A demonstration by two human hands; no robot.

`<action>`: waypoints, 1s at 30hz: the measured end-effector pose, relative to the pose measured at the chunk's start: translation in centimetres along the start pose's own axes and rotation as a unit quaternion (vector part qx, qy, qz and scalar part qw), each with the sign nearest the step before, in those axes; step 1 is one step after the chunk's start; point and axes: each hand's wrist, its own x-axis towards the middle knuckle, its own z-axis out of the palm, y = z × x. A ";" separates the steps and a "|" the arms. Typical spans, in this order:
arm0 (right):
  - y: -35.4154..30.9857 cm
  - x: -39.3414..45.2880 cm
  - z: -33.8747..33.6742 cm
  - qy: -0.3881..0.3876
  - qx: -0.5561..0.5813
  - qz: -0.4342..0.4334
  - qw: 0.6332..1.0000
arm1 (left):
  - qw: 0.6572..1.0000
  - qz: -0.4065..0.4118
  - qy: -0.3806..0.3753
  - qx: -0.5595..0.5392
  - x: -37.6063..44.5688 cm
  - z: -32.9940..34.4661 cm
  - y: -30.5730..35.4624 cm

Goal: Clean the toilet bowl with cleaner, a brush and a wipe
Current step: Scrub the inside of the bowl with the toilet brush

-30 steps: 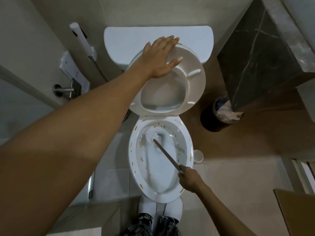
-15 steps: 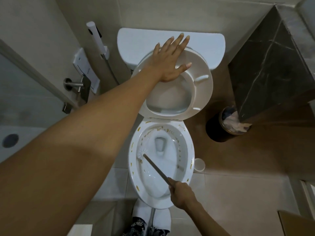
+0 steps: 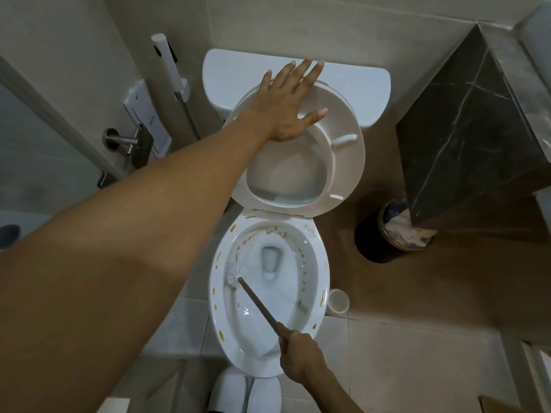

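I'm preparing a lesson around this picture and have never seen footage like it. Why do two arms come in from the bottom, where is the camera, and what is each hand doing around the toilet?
There is no machine here. The camera sits on a person's head and looks forward and down, so the arms you see are that person's own.

The left hand lies flat, fingers straight, on the raised toilet seat, which leans back against the tank. The right hand grips the handle of a toilet brush; its white head is against the left inner wall of the toilet bowl. Yellow-brown streaks dot the rim and the upper inside of the bowl.

Around it: a small white cup on the floor to the right of the bowl, a dark waste bin with crumpled contents, and a spray hose on the wall to the left.
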 end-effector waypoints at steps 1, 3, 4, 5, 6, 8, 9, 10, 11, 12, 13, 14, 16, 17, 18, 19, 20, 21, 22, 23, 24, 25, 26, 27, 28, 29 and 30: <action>-0.1 0.1 0.2 -0.002 0.003 0.008 1.000 | 1.000 0.003 0.005 0.003 0.0 0.0 0.0; -0.4 0.5 0.4 0.001 0.017 0.019 1.000 | 1.000 0.017 0.017 0.009 -0.3 0.2 0.0; -0.7 0.7 0.3 0.002 0.022 0.023 0.999 | 0.999 0.026 0.020 0.012 -0.6 0.4 -0.2; -0.9 1.0 0.2 0.002 0.025 0.025 0.999 | 0.999 0.033 0.021 0.014 -1.0 0.7 -0.4; -1.1 1.2 0.0 0.000 0.025 0.027 0.999 | 0.999 0.037 0.021 0.015 -1.3 0.8 -0.6; -1.3 1.3 -0.1 -0.006 0.019 0.028 0.999 | 0.999 0.042 0.016 0.009 -1.7 0.8 -0.9; -1.3 0.9 0.0 -0.010 0.010 0.026 1.000 | 0.999 0.044 0.012 0.005 -1.7 0.6 -1.0; -1.2 0.4 0.2 -0.020 -0.001 0.028 0.999 | 0.999 0.046 0.006 0.002 -1.7 0.4 -1.0; -1.0 -0.2 0.4 -0.029 -0.008 0.031 0.999 | 0.999 0.048 0.000 0.001 -1.7 0.2 -1.1; -0.8 -0.7 0.6 -0.037 -0.013 0.037 0.999 | 0.999 0.051 -0.007 0.001 -1.6 0.0 -1.2; -0.7 -0.9 0.7 -0.038 -0.015 0.037 0.998 | 0.998 0.057 -0.013 0.002 -1.5 -0.1 -1.4; -0.7 -0.8 0.6 -0.037 -0.015 0.036 0.999 | 0.998 0.063 -0.020 0.005 -1.4 -0.2 -1.6; -1.1 0.5 -0.3 -0.027 -0.016 0.040 0.999 | 0.997 0.074 -0.034 0.007 -1.2 -0.6 -1.8; -1.5 1.3 -0.9 -0.024 -0.017 0.050 0.998 | 0.996 0.076 -0.039 0.004 -1.0 -0.8 -1.9; -1.7 1.8 -1.5 -0.023 -0.020 0.058 0.998 | 0.996 0.075 -0.042 -0.002 -0.9 -1.1 -1.8; -1.8 2.1 -1.8 -0.021 -0.024 0.060 0.998 | 0.996 0.074 -0.043 -0.009 -0.8 -1.3 -1.7; -1.8 2.0 -1.8 -0.021 -0.024 0.059 0.998 | 0.996 0.072 -0.044 -0.015 -0.8 -1.4 -1.7; -1.5 1.5 -1.7 -0.022 -0.027 0.050 0.998 | 0.996 0.071 -0.045 -0.020 -0.8 -1.4 -1.6; -1.2 0.7 -1.4 -0.026 -0.034 0.038 0.998 | 0.996 0.070 -0.046 -0.022 -0.8 -1.3 -1.5; -0.8 -0.2 -1.0 -0.031 -0.048 0.027 0.998 | 0.996 0.070 -0.045 -0.020 -0.9 -1.2 -1.5; -0.4 -1.2 -0.6 -0.040 -0.057 0.025 0.997 | 0.996 0.071 -0.044 -0.014 -1.0 -1.1 -1.5; 0.0 -1.9 -0.2 -0.047 -0.059 0.030 0.997 | 0.996 0.073 -0.043 -0.009 -1.0 -1.0 -1.5; 0.3 -2.2 0.2 -0.047 -0.056 0.037 0.997 | 0.996 0.074 -0.041 -0.005 -1.0 -0.9 -1.5; 0.3 -2.0 0.4 -0.042 -0.049 0.043 0.997 | 0.997 0.074 -0.039 -0.001 -1.0 -0.8 -1.5; 0.0 -1.6 0.3 -0.033 -0.035 0.053 0.997 | 0.997 0.073 -0.037 0.003 -1.1 -0.6 -1.5; -0.5 -0.7 0.2 -0.025 -0.019 0.063 0.998 | 0.997 0.072 -0.035 0.007 -1.0 -0.5 -1.5; -1.0 0.4 0.0 -0.019 -0.003 0.071 0.997 | 0.997 0.070 -0.033 0.009 -1.0 -0.4 -1.5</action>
